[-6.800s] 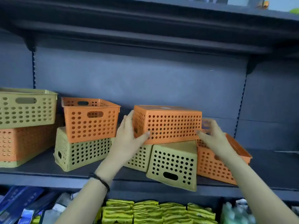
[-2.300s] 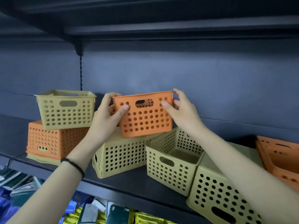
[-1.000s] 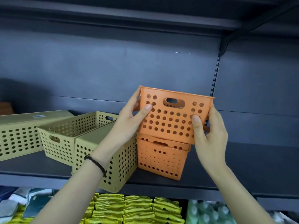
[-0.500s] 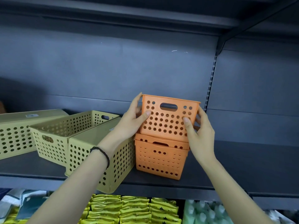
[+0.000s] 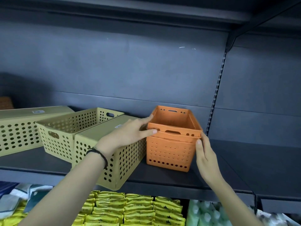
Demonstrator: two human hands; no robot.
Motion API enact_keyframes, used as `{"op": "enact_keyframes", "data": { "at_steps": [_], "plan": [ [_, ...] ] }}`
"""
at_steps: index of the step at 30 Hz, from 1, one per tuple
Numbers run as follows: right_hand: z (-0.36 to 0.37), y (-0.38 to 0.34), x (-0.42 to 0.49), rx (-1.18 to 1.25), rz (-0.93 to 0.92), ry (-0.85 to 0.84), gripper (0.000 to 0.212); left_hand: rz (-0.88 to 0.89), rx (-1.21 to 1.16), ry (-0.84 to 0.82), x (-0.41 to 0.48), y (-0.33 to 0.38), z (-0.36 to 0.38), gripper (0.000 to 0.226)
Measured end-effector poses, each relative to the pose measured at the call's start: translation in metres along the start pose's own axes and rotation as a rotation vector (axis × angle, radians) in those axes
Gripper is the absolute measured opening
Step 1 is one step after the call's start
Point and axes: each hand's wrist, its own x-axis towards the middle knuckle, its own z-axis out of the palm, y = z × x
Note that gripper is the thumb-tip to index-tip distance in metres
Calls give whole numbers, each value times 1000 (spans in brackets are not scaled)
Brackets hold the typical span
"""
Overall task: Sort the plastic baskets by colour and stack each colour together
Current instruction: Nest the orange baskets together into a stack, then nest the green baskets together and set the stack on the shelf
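Orange perforated plastic baskets [image 5: 171, 152], two nested, stand between left hand [image 5: 128, 136] and right hand [image 5: 206, 157], straight fingers touching; three olive-green plastic baskets [image 5: 65, 137] left.

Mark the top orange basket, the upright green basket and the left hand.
Top orange perforated plastic basket [image 5: 193, 122]: head view, inner right wall.
Upright olive-green perforated plastic basket [image 5: 55, 148]: head view, near end wall.
Left hand [image 5: 128, 136]: head view, back of the hand.

orange baskets [image 5: 172, 144] nested upright, green baskets [image 5: 78, 128] beside
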Motion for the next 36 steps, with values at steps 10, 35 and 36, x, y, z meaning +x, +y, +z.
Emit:
{"op": "enact_keyframes", "data": {
  "at_steps": [10, 35, 36],
  "plan": [
    [16, -51, -9, -410, -557, 182, 30, -71, 273, 269, -70, -22, -54, 53],
    [126, -72, -54, -62, -318, -518, 117, -74, 291, 444, -133, -92, -30, 112],
    [121, -73, -49, -48, -324, -498, 114, -67, 279, 381, -134, -92, -34, 120]
  ]
}}
